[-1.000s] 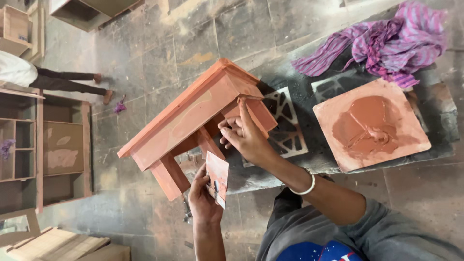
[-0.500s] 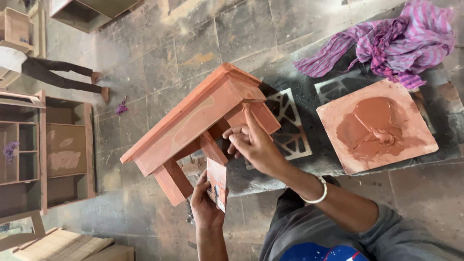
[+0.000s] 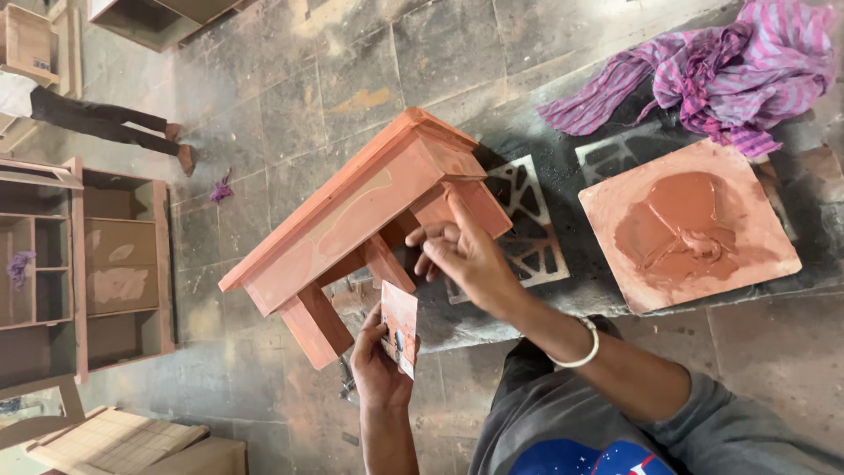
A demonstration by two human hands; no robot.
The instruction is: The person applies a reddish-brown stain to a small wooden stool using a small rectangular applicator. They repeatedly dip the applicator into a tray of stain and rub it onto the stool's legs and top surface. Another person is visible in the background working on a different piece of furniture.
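While both hands work at the small stool, the scene reads from near to far as follows.
Left hand: the left hand [image 3: 380,361], low and centre in the frame, is closed around a flat scraper [image 3: 400,327] smeared with reddish paste, thumb on one face and fingers behind.
Right hand: the right hand [image 3: 462,255] is half open with fingers spread, fingertips on the underside near a leg, holding nothing.
Stool: the wooden stool [image 3: 352,224] lies tipped on the floor at centre frame, coated in reddish filler.
Handling: I judge it stiff and fairly light, but possibly tacky; the legs or the rim of the seat look like the firmest places to take hold.
Paste board: a square board [image 3: 760,264] with a mound of the same paste sits right of centre.
Cloth: a purple striped cloth [image 3: 721,75] lies crumpled at upper right.
Shelves: an open wooden shelf unit [image 3: 163,273] lies at left.
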